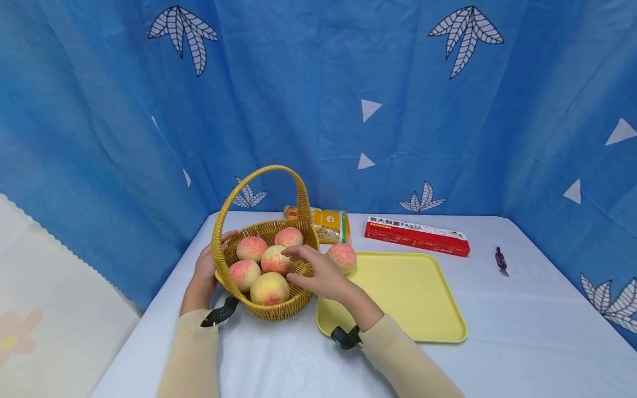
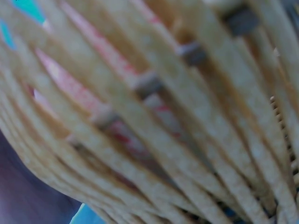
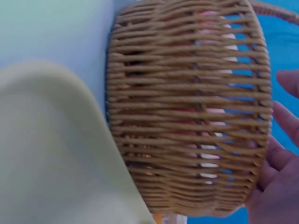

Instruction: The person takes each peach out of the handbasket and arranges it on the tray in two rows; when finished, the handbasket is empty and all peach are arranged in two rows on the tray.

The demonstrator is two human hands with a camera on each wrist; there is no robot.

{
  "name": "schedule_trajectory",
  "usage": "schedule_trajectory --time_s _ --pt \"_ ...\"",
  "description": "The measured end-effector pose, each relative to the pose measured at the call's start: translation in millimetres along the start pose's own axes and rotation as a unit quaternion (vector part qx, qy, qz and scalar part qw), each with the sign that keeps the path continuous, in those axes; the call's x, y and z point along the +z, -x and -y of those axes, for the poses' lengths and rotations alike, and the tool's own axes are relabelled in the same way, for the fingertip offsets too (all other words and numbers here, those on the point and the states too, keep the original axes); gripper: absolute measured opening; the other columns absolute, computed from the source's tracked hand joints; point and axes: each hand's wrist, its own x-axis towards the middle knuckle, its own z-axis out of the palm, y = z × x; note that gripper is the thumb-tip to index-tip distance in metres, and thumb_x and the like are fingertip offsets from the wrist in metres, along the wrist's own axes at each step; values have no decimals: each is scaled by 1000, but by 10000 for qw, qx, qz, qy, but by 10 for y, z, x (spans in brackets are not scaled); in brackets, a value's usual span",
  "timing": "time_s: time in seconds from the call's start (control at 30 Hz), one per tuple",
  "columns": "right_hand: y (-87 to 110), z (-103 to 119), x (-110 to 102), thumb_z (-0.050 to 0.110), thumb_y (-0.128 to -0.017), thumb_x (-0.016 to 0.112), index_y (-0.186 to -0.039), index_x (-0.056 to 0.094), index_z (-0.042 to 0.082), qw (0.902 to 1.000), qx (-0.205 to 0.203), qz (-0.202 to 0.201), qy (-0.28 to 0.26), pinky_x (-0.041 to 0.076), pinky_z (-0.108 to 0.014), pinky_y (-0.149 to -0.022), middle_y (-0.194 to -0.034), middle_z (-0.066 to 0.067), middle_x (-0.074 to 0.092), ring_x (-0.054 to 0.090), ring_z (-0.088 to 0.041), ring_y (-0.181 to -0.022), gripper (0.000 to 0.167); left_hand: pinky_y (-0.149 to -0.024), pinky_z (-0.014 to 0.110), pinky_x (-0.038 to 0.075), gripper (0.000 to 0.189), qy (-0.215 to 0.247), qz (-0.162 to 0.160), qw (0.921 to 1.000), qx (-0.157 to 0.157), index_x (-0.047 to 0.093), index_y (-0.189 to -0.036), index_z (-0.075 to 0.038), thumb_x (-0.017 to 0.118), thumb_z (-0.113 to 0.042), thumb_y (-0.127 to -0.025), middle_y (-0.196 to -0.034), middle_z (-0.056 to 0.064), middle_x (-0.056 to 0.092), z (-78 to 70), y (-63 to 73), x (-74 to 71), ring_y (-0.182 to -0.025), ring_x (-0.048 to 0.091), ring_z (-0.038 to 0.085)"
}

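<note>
A golden wicker basket (image 1: 281, 313) with a tall arched handle holds several peaches, pink-speckled and pale yellow. My left hand (image 1: 203, 271) holds the basket's left side, its fingertips at the rim beside the handle's base. Over the right rim, my right hand (image 1: 318, 271) reaches in with fingers apart, the fingertips close to the middle peach (image 1: 275, 260). A yellower peach (image 1: 270, 288) lies at the front of the basket. In the right wrist view the right fingers (image 3: 280, 156) pass over the woven rim. Basket slats fill the left wrist view.
A yellow tray (image 1: 398, 298) stands right of the basket, with one peach (image 1: 342, 257) at its back left corner. Behind are a yellow pasta bag (image 1: 328, 224) and a red pasta box (image 1: 417, 236). A small dark wrapped item (image 1: 501, 260) lies far right.
</note>
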Motion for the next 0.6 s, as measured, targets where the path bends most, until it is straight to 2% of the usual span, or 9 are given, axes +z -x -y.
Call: schedule_trajectory --time_s 0.17,0.37,0.6 --pt "-13 5 77 30 -94 69 -140 53 21 9978 10 162 642 45 -48 -107 -135 1 60 59 -22 -122 50 -117 35 25 46 48 -6 10000 -10 41 -153 -18 34 -25 -108 -159 6 35 2 -4 12 -142 34 17" --pt "-33 16 159 41 -93 69 -139 54 26 9848 -34 154 1727 40 -46 -104 -128 4 64 62 -16 -117 50 -122 39 22 46 98 -15 9999 -16 41 -153 -18 34 -24 -108 -160 6 34 -1 -8 21 -144 33 18" --pt "-52 48 212 52 -89 69 -139 55 34 9744 -111 281 2227 37 -38 -99 -130 14 64 59 -3 -119 55 -118 36 25 46 51 -45 10000 0 41 -153 -16 34 -24 -108 -159 7 35 -12 12 16 -139 36 16"
